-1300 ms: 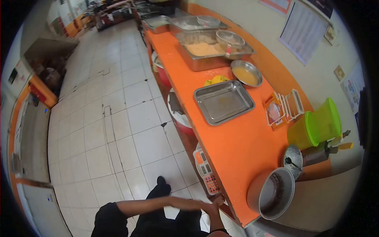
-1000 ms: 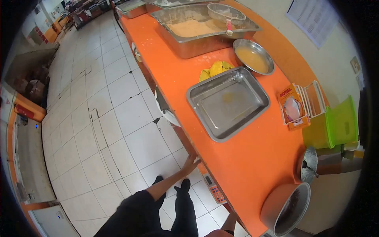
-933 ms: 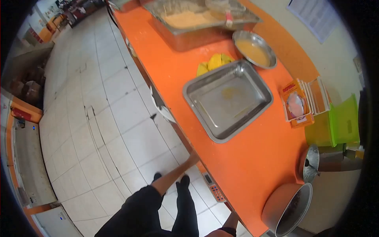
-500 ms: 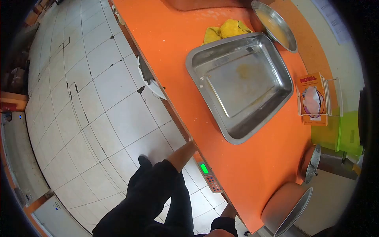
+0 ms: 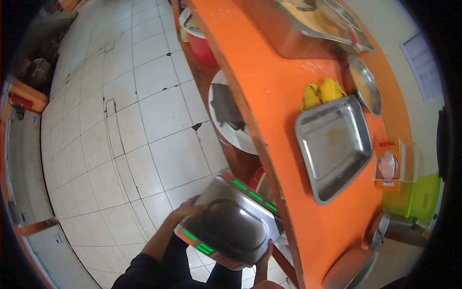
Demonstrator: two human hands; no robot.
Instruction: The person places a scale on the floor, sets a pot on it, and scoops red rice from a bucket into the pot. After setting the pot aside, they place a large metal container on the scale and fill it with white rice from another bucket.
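My left hand (image 5: 188,210) grips the far left side of a digital scale (image 5: 231,224) with a shiny metal plate and lit green displays. At the scale's lower right corner, my right hand (image 5: 266,254) holds its edge, fingers partly seen. The scale hangs tilted beside the orange table (image 5: 260,96), over the floor. On the table lies an empty metal tray (image 5: 332,149) with a brownish stain, next to a yellow cloth (image 5: 322,94).
A large metal pan (image 5: 293,33) and a metal bowl (image 5: 365,86) stand farther up the table. An orange box (image 5: 388,166) and a round pan (image 5: 349,269) are along the right. Below the table's edge are a white-lidded container (image 5: 221,127) and a red bucket (image 5: 204,50).
The scale, earlier mostly hidden below the table's edge, is now out beside the table between both hands. The view has shifted, showing the large pan and the containers under the table.
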